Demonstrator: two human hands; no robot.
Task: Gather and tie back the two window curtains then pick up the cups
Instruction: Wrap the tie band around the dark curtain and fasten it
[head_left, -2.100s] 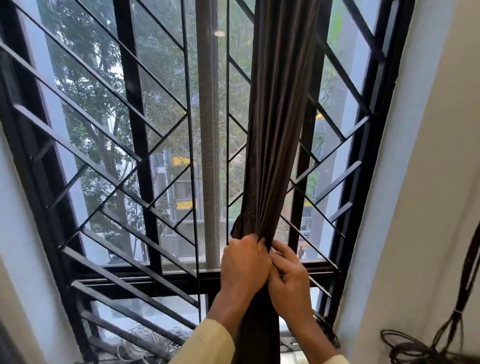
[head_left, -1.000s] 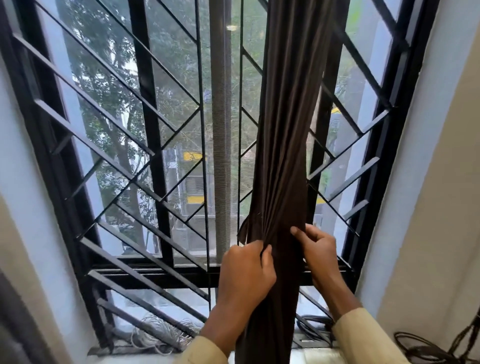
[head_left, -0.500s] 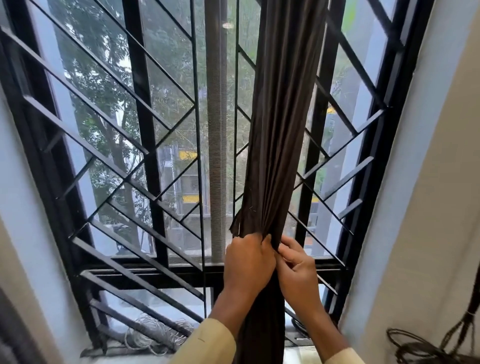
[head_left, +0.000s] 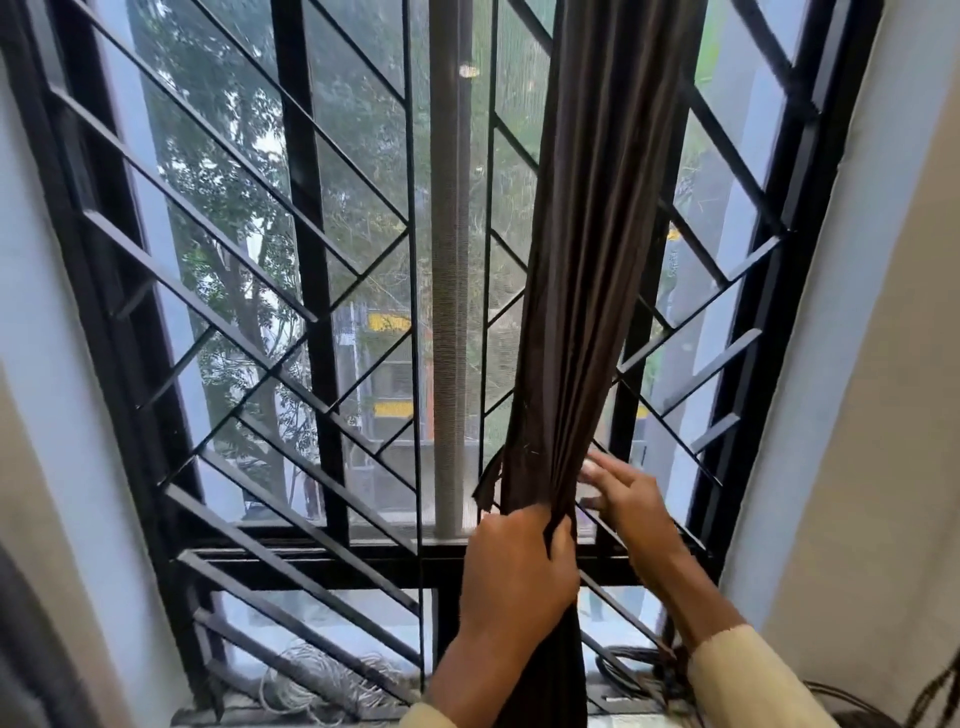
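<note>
A dark brown curtain (head_left: 587, 270) hangs bunched into a narrow column in front of the window's right half. My left hand (head_left: 517, 566) is clenched around the bundle low down, near the sill. My right hand (head_left: 631, 501) is just right of the curtain with fingers spread, fingertips touching the folds' right edge; it is blurred. A short dark strip of fabric (head_left: 488, 486) sticks out on the bundle's left, above my left hand. No cups and no second curtain are in view.
A black metal window grille (head_left: 291, 291) with diagonal bars fills the window behind the curtain. Coiled pale wire (head_left: 317, 686) lies on the sill at the lower left, dark cables (head_left: 631, 670) at the lower right. White walls flank the window.
My right hand has let go of the bundle and moved right and up, fingers now spread beside the folds. My left hand keeps its grip on the curtain.
</note>
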